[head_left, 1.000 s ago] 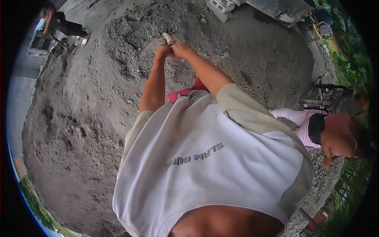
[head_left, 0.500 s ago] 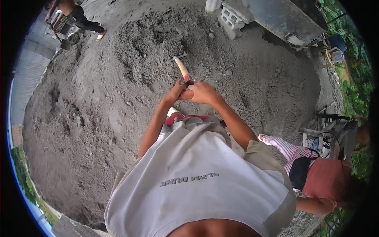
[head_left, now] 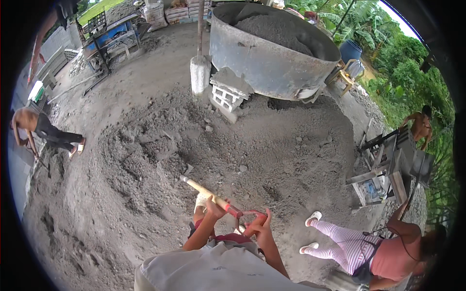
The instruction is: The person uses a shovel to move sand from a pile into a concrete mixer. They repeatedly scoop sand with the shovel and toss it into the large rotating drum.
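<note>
A shovel with a pale wooden shaft [head_left: 204, 189] and a red handle grip [head_left: 247, 215] points away from me, its far end stuck in a big heap of grey sand mix [head_left: 194, 145]. My left hand [head_left: 213, 207] is wrapped around the shaft just ahead of the red part. My right hand [head_left: 259, 228] holds the red grip at the near end. My white shirt [head_left: 218, 271] fills the lower edge; the blade is hidden in the heap.
A large round metal mixing pan [head_left: 272, 58] full of grey mix stands behind the heap, with a concrete block [head_left: 225, 94] and a post [head_left: 200, 72] beside it. A person in striped trousers [head_left: 359, 242] bends at the right; another person [head_left: 39, 131] bends at the left. Metal frames [head_left: 388, 165] stand right.
The view has lifted from my shirt and the ground to the whole yard. The shovel now points lower left into the heap, and my hands have dropped toward the bottom of the picture.
</note>
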Tool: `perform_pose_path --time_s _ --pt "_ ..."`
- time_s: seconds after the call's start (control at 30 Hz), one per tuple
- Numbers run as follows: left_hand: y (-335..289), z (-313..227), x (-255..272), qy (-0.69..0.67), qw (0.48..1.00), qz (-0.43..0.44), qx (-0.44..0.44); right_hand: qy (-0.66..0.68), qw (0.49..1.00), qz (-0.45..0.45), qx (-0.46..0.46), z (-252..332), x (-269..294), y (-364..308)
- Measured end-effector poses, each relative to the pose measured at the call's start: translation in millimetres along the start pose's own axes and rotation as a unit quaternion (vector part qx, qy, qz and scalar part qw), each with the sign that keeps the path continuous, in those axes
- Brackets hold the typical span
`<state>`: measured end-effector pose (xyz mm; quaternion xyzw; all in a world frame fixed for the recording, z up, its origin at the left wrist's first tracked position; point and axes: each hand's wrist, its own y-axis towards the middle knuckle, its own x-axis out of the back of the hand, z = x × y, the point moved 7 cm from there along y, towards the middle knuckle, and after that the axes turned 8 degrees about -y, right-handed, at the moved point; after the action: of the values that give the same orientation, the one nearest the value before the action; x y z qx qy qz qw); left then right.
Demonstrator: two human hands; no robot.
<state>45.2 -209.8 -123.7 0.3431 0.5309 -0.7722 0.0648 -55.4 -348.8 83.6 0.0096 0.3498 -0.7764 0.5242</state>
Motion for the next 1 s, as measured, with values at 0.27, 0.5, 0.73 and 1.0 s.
perform_pose_path --time_s 0.27,0.5,0.73,1.0 --pt "177.6 -171.4 49.5 -0.074 0.990 -0.113 -0.051 -0.259 0.875 -0.404 -0.061 24.8 -24.9 13.9" --pt "208.9 -211.7 84.9 -0.068 0.993 -0.091 0.000 -0.334 0.767 -0.534 -0.125 -31.8 35.8 8.5" --pt "186.2 -174.7 133.8 0.086 0.980 -0.173 -0.046 -0.338 0.751 -0.555 -0.118 -67.9 125.4 -50.4" --pt "110.6 -39.0 173.3 -0.036 0.989 -0.142 -0.012 -0.529 0.674 -0.511 -0.074 41.8 236.3 -88.0"
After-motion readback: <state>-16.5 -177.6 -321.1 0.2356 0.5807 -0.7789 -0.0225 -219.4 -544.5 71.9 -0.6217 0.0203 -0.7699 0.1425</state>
